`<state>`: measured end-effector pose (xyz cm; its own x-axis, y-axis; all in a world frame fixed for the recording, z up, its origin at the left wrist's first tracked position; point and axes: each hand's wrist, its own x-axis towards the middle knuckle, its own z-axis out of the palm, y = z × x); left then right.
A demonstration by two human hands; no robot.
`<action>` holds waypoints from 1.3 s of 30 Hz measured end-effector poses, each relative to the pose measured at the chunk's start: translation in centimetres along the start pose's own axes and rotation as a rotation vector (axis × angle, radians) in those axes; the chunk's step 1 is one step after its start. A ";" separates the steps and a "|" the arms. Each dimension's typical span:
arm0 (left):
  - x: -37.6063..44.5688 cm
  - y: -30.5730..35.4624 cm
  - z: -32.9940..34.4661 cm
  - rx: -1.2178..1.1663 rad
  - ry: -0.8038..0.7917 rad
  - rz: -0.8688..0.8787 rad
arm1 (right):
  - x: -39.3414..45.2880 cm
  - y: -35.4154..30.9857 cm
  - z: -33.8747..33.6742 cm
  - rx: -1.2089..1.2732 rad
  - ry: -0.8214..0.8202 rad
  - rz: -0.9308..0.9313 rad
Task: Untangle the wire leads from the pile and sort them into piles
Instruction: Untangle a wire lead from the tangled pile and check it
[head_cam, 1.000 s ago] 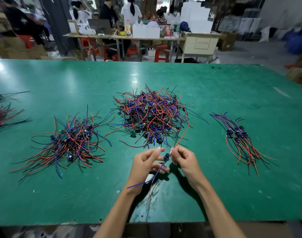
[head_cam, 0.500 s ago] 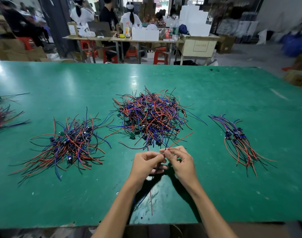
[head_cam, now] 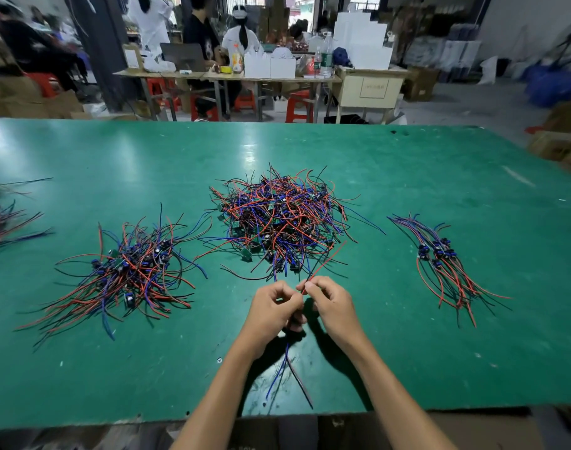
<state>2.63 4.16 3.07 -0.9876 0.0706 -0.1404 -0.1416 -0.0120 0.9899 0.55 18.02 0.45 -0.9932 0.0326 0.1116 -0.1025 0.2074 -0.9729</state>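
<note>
Left hand: my left hand (head_cam: 271,306) was curled closed around one wire lead (head_cam: 279,371), its blue and dark tails hanging out below my fist toward the near edge of the table.
Right hand: my right hand (head_cam: 331,303) pinched the upper strands of that same lead between thumb and forefinger, a red wire and a black one running up and away from my fingertips toward the middle heap.
Hands together: both hands met just in front of the tangled pile, knuckles nearly touching.
Tangled pile: the big tangled pile (head_cam: 282,219) of red, blue and black leads sat in the middle of the table, just beyond my hands, small green boards showing in it.
Left pile: a looser left pile (head_cam: 128,271) lay spread to my left, well apart from my hands.
Right pile: a neat right pile (head_cam: 446,264) lay to my right, its wires running mostly one way, blue parts clustered near the top.
Far left: a few more wires (head_cam: 1,222) showed at the left edge, partly cut off.
Table: everything lay on the green table (head_cam: 407,164).
Background: people sat at a cluttered bench (head_cam: 232,76) beyond, with red stools (head_cam: 298,107) under it.
</note>
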 end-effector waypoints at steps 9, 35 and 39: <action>-0.4 0.1 -0.9 0.123 -0.136 -0.009 | 1.2 0.0 -0.6 0.254 0.240 0.165; 0.2 -0.6 -2.0 -0.107 -0.157 -0.034 | -0.1 -0.3 -1.2 0.345 0.295 0.085; 0.1 -0.7 -2.0 -0.041 -0.180 -0.031 | 0.1 -0.6 -1.6 0.396 0.470 0.094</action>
<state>2.51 2.13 2.28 -0.9551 0.2490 -0.1607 -0.1779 -0.0478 0.9829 0.59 19.45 1.39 -0.8778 0.4788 0.0116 -0.1181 -0.1928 -0.9741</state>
